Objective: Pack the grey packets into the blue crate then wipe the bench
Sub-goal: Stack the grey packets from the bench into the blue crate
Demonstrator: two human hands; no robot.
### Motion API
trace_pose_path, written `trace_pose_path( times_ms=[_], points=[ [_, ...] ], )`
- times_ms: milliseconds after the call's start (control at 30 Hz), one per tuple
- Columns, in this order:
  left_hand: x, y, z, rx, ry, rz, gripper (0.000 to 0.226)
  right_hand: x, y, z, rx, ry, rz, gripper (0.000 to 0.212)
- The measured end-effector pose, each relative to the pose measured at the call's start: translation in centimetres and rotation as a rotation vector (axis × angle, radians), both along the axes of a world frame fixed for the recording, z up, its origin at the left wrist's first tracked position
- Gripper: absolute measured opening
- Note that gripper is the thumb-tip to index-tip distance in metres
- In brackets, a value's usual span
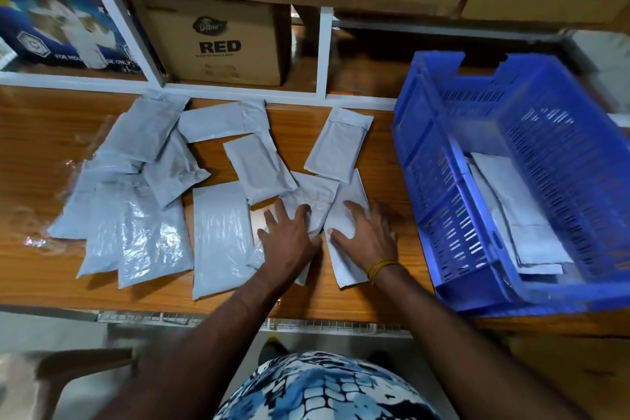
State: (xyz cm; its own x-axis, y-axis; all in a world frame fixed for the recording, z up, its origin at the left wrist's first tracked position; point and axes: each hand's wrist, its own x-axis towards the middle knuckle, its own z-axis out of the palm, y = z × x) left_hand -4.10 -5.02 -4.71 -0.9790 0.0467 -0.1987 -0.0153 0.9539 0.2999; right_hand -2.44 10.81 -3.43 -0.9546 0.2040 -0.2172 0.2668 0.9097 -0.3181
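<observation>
Head view: packets, crate and both my hands on the wooden table.
Left hand: flat, fingers spread, pressing on a crumpled grey packet near the middle; grip released, nothing clasped.
Right hand: flat beside the left, fingers straight, resting on a long grey packet; grip released too.
Wristband: yellow, on my right wrist.
Loose packets: a overlapping heap to the left, some glossy; others lie singly farther back, one just beyond my hands.
Blue crate: on the right end of the table, slatted walls, well apart from my hands.
Packed packets: several pale ones lying flat on the crate floor.
Shelf: white frame along the far edge of the table, holding a brown carton marked RED.
Shirt: blue and white print, near bottom edge.
</observation>
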Motion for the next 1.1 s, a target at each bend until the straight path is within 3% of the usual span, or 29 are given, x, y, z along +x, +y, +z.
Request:
trace_pose_path(
  times_ms=[100,200,367,633,1100],
  points=[
    [0.3,-0.3,0.3,-0.058,0.016,-0.036,0.059,0.1,-0.9,-0.3,0.114,-0.082,0.075,0.079],
    [0.4,-0.6,0.5,-0.085,0.089,-0.042,0.053,0.2,-0.8,-0.3,0.073,-0.031,0.061,0.069],
    [1.0,-0.4,1.2,0.112,0.111,0.059,0.047,1.1,0.2,0.9,-0.071,-0.024,0.008,0.064],
    [3.5,2.3,5.8,0.405,0.283,0.178,0.041,3.4,3.3,8.2,-0.017,0.228,-0.041,0.056],
    [5.3,14.3,19.8,0.763,0.62,0.126,0.029,7.0,14.4,20.6,-0.184,0.761,-0.104,0.049]
  ],
)
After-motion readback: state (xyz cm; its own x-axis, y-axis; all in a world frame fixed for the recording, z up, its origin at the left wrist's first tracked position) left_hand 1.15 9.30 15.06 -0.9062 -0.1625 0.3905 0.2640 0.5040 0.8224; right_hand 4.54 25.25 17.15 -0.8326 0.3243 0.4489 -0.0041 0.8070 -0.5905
